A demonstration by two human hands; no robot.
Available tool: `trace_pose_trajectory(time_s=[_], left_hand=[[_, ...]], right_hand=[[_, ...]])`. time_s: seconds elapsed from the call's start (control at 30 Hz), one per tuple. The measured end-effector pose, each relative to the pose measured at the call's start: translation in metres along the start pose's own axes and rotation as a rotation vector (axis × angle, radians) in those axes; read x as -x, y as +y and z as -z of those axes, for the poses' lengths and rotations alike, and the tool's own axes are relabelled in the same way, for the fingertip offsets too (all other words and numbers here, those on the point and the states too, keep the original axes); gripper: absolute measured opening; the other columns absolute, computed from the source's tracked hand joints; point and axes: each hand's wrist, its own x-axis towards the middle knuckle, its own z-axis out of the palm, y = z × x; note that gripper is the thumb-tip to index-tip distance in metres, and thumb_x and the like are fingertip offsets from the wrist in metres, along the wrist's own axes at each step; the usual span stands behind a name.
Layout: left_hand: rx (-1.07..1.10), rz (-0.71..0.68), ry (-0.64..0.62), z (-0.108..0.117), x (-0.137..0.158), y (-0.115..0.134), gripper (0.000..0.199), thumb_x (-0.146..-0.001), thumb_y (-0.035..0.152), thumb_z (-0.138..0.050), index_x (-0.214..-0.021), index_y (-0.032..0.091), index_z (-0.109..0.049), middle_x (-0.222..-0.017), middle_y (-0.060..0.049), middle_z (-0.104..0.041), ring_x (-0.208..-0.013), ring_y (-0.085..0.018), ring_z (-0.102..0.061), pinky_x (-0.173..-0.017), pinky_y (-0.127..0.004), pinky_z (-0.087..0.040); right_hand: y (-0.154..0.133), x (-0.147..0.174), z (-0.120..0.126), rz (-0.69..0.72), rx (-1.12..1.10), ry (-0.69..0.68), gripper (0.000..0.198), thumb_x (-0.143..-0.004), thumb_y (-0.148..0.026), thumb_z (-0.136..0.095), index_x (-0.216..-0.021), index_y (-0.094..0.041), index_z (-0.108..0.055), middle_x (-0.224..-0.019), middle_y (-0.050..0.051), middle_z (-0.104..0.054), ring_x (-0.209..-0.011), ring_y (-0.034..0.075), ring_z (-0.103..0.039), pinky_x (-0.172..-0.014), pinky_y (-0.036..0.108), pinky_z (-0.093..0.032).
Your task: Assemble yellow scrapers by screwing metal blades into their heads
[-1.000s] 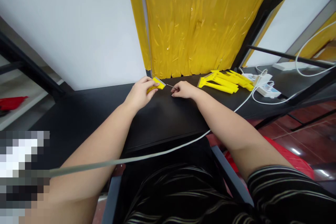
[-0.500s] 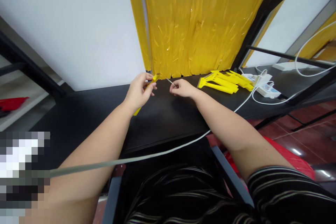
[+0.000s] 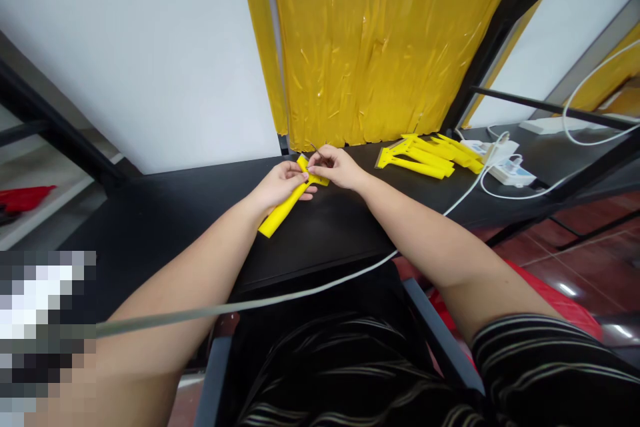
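Observation:
In my left hand (image 3: 279,187) is a yellow scraper (image 3: 280,215), its handle slanting down toward me and its wide head at the far end. The fingers are closed around the upper handle. My right hand (image 3: 341,168) is at the scraper's head, its thumb and fingertips pinched against it. A thin rod (image 3: 315,147) sticks out past the right fingers; its kind is too small to tell. My fingers hide part of the scraper's head.
More yellow scrapers (image 3: 425,160) lie in a pile on the black table (image 3: 200,213), right of my hands. Beyond them are white power strips (image 3: 513,172) with cords. A white cable (image 3: 310,291) crosses over my lap. A yellow strip curtain (image 3: 370,47) hangs behind the table.
My right hand has moved left with the thin rod and come up to the scraper. My left hand has turned the scraper, so its broad side now shows.

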Motion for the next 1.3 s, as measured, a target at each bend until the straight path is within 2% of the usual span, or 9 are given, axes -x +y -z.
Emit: trace_pose_trajectory(time_s=[0.17,0.27,0.47,0.63,0.83,0.9,1.0,1.1,1.3], left_hand=[[-0.027,-0.066,0.013,-0.003,0.001,-0.003,0.026,-0.09,0.017,-0.077,-0.1,0.014,-0.053,-0.093,-0.007,-0.07,-0.082,-0.023,-0.079,-0.067,-0.039,-0.069],[-0.067,-0.092,0.019,-0.007,0.002,-0.004,0.028,-0.089,0.018,-0.079,-0.098,0.015,-0.053,-0.095,-0.006,-0.069,-0.081,-0.023,-0.078,-0.066,-0.039,-0.069],[-0.046,-0.056,0.068,-0.014,0.0,-0.001,0.023,-0.088,0.014,-0.078,-0.094,0.014,-0.056,-0.093,-0.008,-0.072,-0.077,-0.021,-0.078,-0.062,-0.033,-0.067],[0.159,0.222,-0.023,-0.01,-0.004,0.002,0.014,-0.086,0.014,-0.079,-0.093,0.01,-0.068,-0.09,-0.017,-0.077,-0.079,-0.024,-0.079,-0.063,-0.026,-0.064],[0.199,0.279,0.096,-0.006,-0.009,0.002,0.009,-0.09,0.009,-0.071,-0.099,0.008,-0.07,-0.09,-0.02,-0.078,-0.075,-0.023,-0.078,-0.059,-0.024,-0.062],[0.197,0.283,0.128,-0.004,-0.01,0.004,0.006,-0.093,0.008,-0.066,-0.098,0.009,-0.068,-0.088,-0.02,-0.077,-0.072,-0.022,-0.077,-0.055,-0.022,-0.06],[0.193,0.291,0.138,-0.001,-0.01,0.007,0.003,-0.094,0.01,-0.065,-0.096,0.011,-0.066,-0.085,-0.018,-0.077,-0.066,-0.019,-0.075,-0.052,-0.02,-0.057],[0.186,0.295,0.156,0.001,-0.01,0.009,0.004,-0.096,0.009,-0.061,-0.097,0.011,-0.064,-0.083,-0.017,-0.076,-0.063,-0.018,-0.074,-0.052,-0.02,-0.057],[0.225,0.295,0.15,0.003,-0.011,0.009,0.012,-0.091,0.01,-0.07,-0.102,0.01,-0.066,-0.084,-0.017,-0.076,-0.066,-0.02,-0.075,-0.053,-0.021,-0.057]], right_hand=[[0.001,-0.001,-0.002,-0.078,-0.105,-0.031,0.018,-0.081,-0.031,-0.077,-0.088,-0.017,-0.07,-0.08,0.0,-0.056,-0.068,0.013,-0.044,-0.066,0.029,-0.04],[-0.003,0.001,0.0,-0.221,-0.276,-0.095,0.023,-0.079,-0.033,-0.08,-0.084,-0.018,-0.063,-0.078,-0.001,-0.058,-0.066,0.011,-0.047,-0.06,0.026,-0.04],[-0.008,0.007,0.004,-0.518,-0.408,-0.065,0.035,-0.074,-0.036,-0.087,-0.082,-0.021,-0.057,-0.068,-0.006,-0.05,-0.051,0.006,-0.033,-0.04,0.019,-0.016],[-0.009,0.006,0.0,-0.57,-0.383,-0.021,0.029,-0.077,-0.027,-0.086,-0.081,-0.019,-0.058,-0.063,-0.006,-0.052,-0.047,0.005,-0.037,-0.038,0.019,-0.021],[0.0,0.002,0.002,-0.7,-0.311,0.082,0.021,-0.083,-0.002,-0.07,-0.097,-0.017,-0.065,-0.067,-0.005,-0.056,-0.049,0.007,-0.049,-0.043,0.019,-0.035],[0.003,0.003,0.008,-0.704,-0.279,0.121,0.027,-0.08,0.004,-0.067,-0.098,-0.016,-0.068,-0.069,-0.003,-0.059,-0.055,0.008,-0.057,-0.048,0.019,-0.041],[0.004,0.006,0.017,-0.63,-0.332,0.04,0.032,-0.077,0.002,-0.074,-0.104,-0.015,-0.07,-0.072,-0.001,-0.065,-0.064,0.012,-0.065,-0.058,0.023,-0.052],[0.005,0.008,0.025,-0.557,-0.349,-0.032,0.034,-0.077,-0.006,-0.079,-0.107,-0.016,-0.068,-0.066,-0.004,-0.063,-0.059,0.012,-0.064,-0.054,0.023,-0.051],[0.013,0.001,0.036,-0.485,-0.258,0.305,0.036,-0.073,-0.021,-0.089,-0.084,-0.02,-0.055,-0.062,-0.005,-0.061,-0.052,0.008,-0.053,-0.048,0.018,-0.04]])
